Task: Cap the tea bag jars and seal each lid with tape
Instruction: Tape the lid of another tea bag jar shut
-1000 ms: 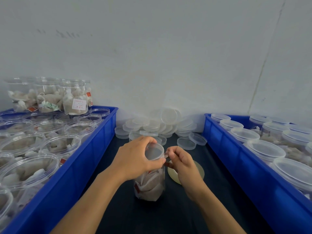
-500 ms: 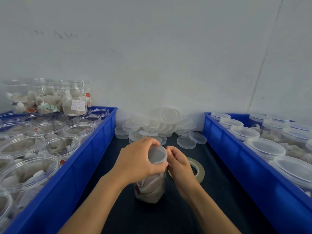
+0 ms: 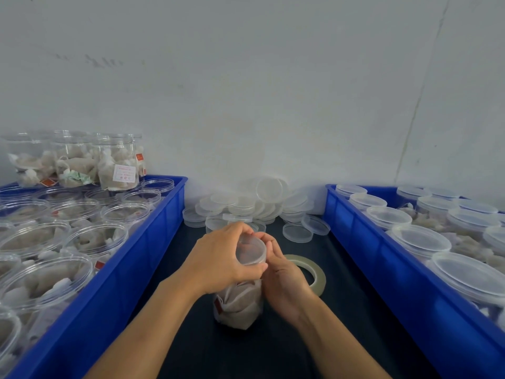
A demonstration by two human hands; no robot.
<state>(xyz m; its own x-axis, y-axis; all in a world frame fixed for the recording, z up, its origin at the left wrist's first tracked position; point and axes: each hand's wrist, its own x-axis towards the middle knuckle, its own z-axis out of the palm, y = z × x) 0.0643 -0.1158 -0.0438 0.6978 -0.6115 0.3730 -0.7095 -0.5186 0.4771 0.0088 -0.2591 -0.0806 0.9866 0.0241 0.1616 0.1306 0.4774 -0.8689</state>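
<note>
Hands meet over a single jar (image 3: 239,305) of tea bags standing on the dark desk (image 3: 273,348) between two blue bins, seen from the head camera. Left hand (image 3: 221,258) curls round the lid (image 3: 251,248), gripping it; right hand (image 3: 284,277) presses curled fingers against the lid's rim, apparently smoothing tape, though no strip is visible. Tape roll (image 3: 314,272) lies just behind the right hand. Left bin (image 3: 153,242) holds many uncapped jars; right bin (image 3: 363,242) holds capped ones. Loose lids (image 3: 246,206) are heaped by the wall, so much work likely remains.
</note>
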